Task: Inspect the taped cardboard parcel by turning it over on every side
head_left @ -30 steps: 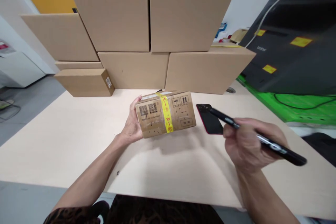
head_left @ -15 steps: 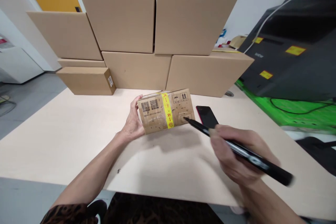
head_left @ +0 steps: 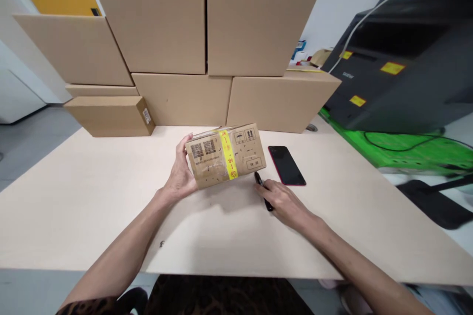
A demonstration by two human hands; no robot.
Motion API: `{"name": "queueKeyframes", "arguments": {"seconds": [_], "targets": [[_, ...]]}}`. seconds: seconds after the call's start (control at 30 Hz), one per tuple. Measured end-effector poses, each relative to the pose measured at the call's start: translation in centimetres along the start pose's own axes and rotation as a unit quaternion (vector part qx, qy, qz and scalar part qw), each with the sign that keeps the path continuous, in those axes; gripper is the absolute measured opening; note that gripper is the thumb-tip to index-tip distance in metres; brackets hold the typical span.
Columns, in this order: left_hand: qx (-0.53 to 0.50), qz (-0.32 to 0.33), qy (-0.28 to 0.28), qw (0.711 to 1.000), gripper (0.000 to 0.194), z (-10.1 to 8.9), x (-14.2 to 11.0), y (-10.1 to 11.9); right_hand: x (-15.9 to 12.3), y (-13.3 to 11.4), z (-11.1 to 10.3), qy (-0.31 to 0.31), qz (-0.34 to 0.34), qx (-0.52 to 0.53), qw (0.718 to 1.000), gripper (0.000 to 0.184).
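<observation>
My left hand (head_left: 181,172) grips a small cardboard box (head_left: 242,150) by its left end and tilts it above the table. Yellow tape with red characters runs down the box's near face, between two square codes on the left and handling symbols on the right. Just below the box's lower right corner, my right hand (head_left: 284,202) is closed on a black marker pen (head_left: 268,204), low over the tabletop. Its fingers cover the pen's middle. A phone (head_left: 287,165) with a red edge lies face up to the right of the box, beyond my right hand.
Large cardboard boxes (head_left: 181,101) stand stacked along the back of the table (head_left: 92,197), with a smaller carton (head_left: 111,115) at the left. A dark printer (head_left: 399,83) stands at the right by a green surface (head_left: 373,147). A black stand base (head_left: 432,204) is at the right edge.
My right hand, with the marker pen, has gone down and left, away from the camera, to near the tabletop. My left hand still holds the box. The whole view has shifted slightly.
</observation>
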State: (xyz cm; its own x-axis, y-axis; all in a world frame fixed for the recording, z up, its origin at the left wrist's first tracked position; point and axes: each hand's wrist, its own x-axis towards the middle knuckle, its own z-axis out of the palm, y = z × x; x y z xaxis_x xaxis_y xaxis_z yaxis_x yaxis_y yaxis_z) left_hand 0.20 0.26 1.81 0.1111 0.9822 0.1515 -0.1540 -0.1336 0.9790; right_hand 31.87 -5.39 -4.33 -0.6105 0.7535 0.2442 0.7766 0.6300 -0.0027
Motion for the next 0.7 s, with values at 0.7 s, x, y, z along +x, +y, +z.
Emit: {"name": "queueKeyframes", "arguments": {"seconds": [0.7], "targets": [[0.157,0.164,-0.071,0.971,0.101,-2.8,1.4,-4.4,2.3,9.6,-1.6,-0.062,0.548,0.147,0.821,0.106]]}}
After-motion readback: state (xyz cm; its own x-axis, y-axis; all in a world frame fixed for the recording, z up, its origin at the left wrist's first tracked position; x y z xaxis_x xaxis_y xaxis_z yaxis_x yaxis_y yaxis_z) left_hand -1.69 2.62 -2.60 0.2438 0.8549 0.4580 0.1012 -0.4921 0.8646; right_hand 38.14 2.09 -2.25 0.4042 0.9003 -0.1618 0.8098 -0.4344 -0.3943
